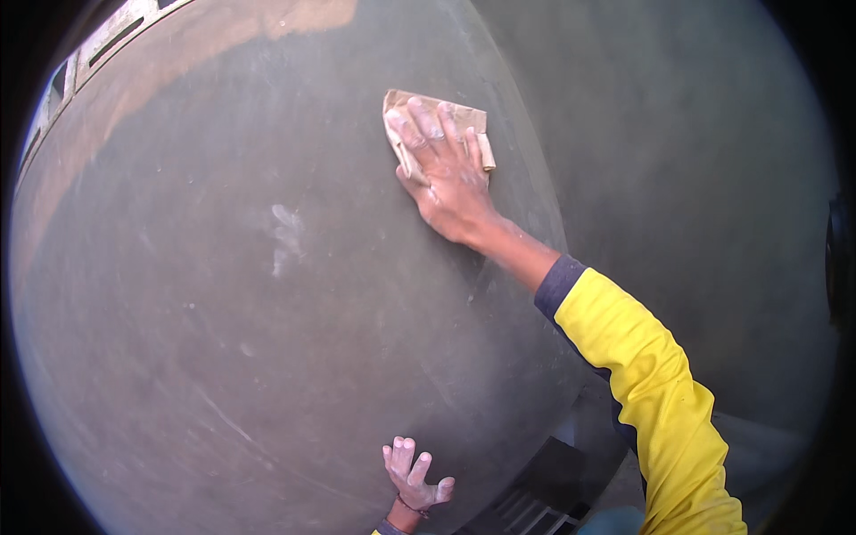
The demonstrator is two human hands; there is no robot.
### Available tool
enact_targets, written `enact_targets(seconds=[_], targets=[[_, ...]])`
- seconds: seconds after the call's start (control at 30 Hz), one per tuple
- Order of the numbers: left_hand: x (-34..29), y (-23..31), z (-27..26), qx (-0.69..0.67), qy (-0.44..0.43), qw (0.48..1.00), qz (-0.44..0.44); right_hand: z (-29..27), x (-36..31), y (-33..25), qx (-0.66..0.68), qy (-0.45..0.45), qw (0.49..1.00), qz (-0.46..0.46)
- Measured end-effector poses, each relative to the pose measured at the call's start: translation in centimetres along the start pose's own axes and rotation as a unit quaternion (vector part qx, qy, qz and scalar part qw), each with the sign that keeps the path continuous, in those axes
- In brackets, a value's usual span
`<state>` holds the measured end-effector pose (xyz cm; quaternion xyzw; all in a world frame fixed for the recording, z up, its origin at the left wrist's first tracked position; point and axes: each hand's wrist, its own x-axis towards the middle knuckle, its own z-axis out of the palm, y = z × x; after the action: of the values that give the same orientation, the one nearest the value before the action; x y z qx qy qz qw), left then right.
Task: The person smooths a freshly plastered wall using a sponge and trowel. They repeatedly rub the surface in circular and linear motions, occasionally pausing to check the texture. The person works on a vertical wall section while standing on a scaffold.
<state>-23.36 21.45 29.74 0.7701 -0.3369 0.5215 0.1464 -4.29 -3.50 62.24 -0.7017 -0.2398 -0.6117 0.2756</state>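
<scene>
High on the grey plastered wall, my right hand presses a folded sheet of sandpaper flat to the surface. Its fingers spread over the tan sheet, and the thumb lies by the sheet's left fold. Pale dust coats those fingers. Lower down, at the bottom middle, my left hand holds nothing; its dusty fingers stand apart in front of the wall. Whether they touch it I cannot tell. A pale smudge marks the wall left of the sandpaper.
To the right of the sandpaper the wall turns at a vertical corner into a second grey wall. A brownish band runs along the upper left, below pale slotted blocks. At the lower right sits a dark slatted object.
</scene>
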Motion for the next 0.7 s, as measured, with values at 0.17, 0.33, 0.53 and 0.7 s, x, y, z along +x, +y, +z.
enact_targets(seconds=[0.17,0.33,0.53,0.7], targets=[[-0.1,-2.7,1.0,0.059,-0.051,0.995,0.069,1.9,-2.8,3.9,-0.009,-0.042,0.997,-0.064],[15.2,0.7,-5.4,0.309,-0.077,0.948,-0.006,-0.3,0.4,8.7,0.034,0.008,0.996,0.081],[20.3,5.3,-6.5,0.499,-0.052,0.859,-0.1,-4.6,-7.8,8.3,0.087,-0.028,0.955,-0.282],[18.2,3.3,-8.1,0.481,-0.053,0.869,-0.1,-5.1,7.0,2.0,0.038,0.154,0.982,-0.102]])
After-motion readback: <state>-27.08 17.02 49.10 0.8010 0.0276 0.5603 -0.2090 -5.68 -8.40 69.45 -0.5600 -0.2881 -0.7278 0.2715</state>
